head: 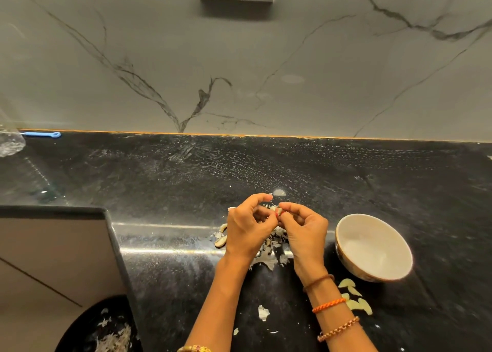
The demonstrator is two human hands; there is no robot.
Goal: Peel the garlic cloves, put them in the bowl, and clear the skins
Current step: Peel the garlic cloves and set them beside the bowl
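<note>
Two hands: left hand (247, 226) and right hand (303, 229) meet fingertip to fingertip, both pinching one garlic clove (277, 211).
Skins (269, 248): heaped on tabletop (346, 170) under the hands.
Bowl (374, 248): just right of right hand.
Peeled cloves (355, 297): beside right wrist.

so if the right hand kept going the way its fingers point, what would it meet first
Most likely the left hand: the right hand points left and slightly away, and both pinch the same small garlic clove between their fingertips, so the left fingers lie directly in that line.
</note>
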